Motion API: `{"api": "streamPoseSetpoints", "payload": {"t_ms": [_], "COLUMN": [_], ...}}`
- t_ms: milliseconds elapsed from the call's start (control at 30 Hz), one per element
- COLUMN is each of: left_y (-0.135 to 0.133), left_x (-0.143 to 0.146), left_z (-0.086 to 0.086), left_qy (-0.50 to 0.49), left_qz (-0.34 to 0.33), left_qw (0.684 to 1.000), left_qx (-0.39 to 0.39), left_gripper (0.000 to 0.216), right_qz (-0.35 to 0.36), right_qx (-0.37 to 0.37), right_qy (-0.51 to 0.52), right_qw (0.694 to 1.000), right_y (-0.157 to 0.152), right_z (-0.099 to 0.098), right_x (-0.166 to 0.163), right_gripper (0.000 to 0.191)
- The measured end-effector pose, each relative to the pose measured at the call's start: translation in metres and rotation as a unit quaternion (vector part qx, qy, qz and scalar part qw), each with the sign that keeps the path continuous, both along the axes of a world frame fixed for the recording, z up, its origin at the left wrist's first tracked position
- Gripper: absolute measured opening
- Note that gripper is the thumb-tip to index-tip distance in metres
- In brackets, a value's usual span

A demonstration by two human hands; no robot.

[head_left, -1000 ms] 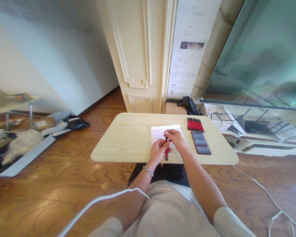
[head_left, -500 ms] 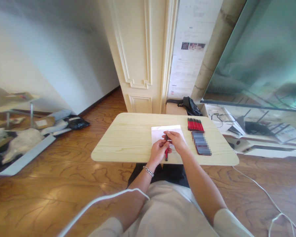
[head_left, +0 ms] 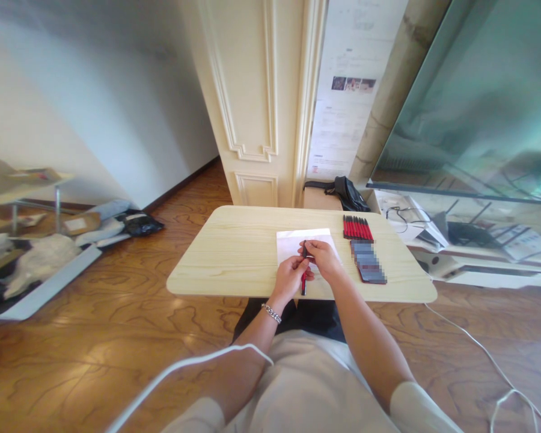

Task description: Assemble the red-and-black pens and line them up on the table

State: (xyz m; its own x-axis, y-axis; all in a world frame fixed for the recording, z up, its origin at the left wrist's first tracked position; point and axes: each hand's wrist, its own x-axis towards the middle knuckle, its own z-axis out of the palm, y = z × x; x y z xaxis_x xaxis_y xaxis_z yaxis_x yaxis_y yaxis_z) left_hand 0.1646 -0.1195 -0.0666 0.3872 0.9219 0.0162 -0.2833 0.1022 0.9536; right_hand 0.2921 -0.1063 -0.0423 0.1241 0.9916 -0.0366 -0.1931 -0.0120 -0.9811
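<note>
A red and black pen [head_left: 303,285] is held upright in the picture between my hands, over a white sheet of paper [head_left: 288,242]. My left hand [head_left: 291,276] is closed round its red middle, with the lower end sticking out toward me. At the black upper end, the fingers of my right hand [head_left: 323,257] pinch the pen. Parts of the pen are hidden behind the fingers. To the right lies a row of several red and black pens [head_left: 357,228], side by side. Just below that row is a phone-like flat object [head_left: 368,262], its face blurred out.
The pale wooden table [head_left: 225,252] has rounded corners. A black bag [head_left: 349,193] rests on a box behind it. Parcels and an open white box [head_left: 67,282] lie on the floor at left. A white cable [head_left: 478,343] runs along the floor at right.
Both hands stay in nearly the same place with the pen. The fingers of my right hand have shifted slightly at its black end, and more of that end shows now.
</note>
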Motion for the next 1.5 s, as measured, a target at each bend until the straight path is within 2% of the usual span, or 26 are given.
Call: {"api": "streamPoseSetpoints", "payload": {"t_ms": [100, 300, 700, 967, 1100, 1233, 1400, 1500], "left_y": [0.0, 0.0, 0.001, 0.003, 0.002, 0.002, 0.003, 0.003], "left_x": [0.0, 0.0, 0.0, 0.001, 0.001, 0.0, 0.0, 0.0], "left_z": [0.001, 0.001, -0.002, -0.004, -0.003, -0.004, -0.008, -0.008], "left_qy": [-0.003, 0.005, 0.008, -0.015, -0.018, -0.014, -0.01, -0.015], "left_qz": [0.006, 0.012, 0.006, 0.007, 0.009, 0.008, 0.014, 0.026], "left_qw": [1.0, 1.0, 1.0, 1.0, 1.0, 1.0, 1.0, 0.999], "left_qx": [0.0, 0.008, 0.002, 0.002, -0.002, 0.012, 0.019, 0.015], "left_gripper": [0.036, 0.038, 0.032, 0.042, 0.045, 0.041, 0.041, 0.042], "right_qz": [0.002, -0.054, 0.032, -0.003, -0.026, -0.039, -0.074, -0.085], "right_qx": [0.007, 0.031, -0.003, 0.026, 0.012, -0.001, 0.012, 0.014], "right_qy": [-0.025, -0.125, -0.015, -0.094, -0.12, -0.111, -0.02, -0.069], "right_qw": [1.0, 0.99, 0.999, 0.995, 0.992, 0.993, 0.997, 0.994], "right_y": [0.0, 0.004, -0.004, 0.005, 0.009, 0.013, 0.029, 0.04], "right_z": [0.005, 0.001, 0.011, 0.007, 0.012, 0.019, 0.03, 0.027], "right_x": [0.001, 0.003, 0.005, 0.008, 0.011, 0.014, 0.023, 0.028], "right_gripper": [0.04, 0.038, 0.034, 0.032, 0.031, 0.034, 0.04, 0.041]}}
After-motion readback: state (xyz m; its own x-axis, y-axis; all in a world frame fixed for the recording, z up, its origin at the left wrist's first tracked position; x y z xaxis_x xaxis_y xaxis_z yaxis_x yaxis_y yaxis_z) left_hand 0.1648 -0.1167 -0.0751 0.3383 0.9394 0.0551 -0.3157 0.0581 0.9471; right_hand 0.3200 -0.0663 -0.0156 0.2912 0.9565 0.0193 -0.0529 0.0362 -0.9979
